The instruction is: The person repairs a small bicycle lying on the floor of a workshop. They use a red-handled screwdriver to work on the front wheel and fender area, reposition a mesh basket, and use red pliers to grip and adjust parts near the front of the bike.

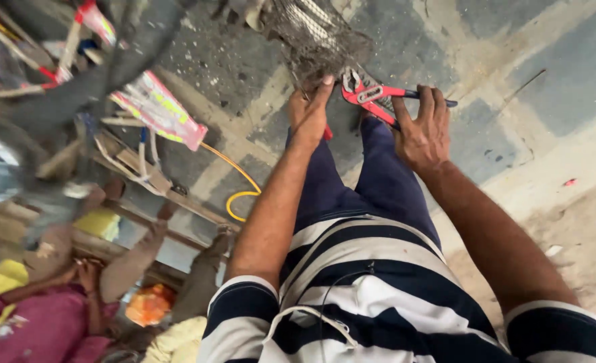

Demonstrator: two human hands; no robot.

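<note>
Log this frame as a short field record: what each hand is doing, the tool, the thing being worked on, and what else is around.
left hand: fingers pressed against the grimy wire mesh piece
right hand: wrapped around the handles of the red pliers
pliers jaws: at the lower edge of the mesh
floor: patchy grey concrete, dusty
yellow hose: curled on the floor to the left
other person: seated at lower left, in a pink garment

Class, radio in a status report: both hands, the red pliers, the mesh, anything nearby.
Right hand shut on red pliers, jaws at grimy wire mesh. Left hand pressed against mesh, grip unclear. Yellow hose on floor, apart.
</note>
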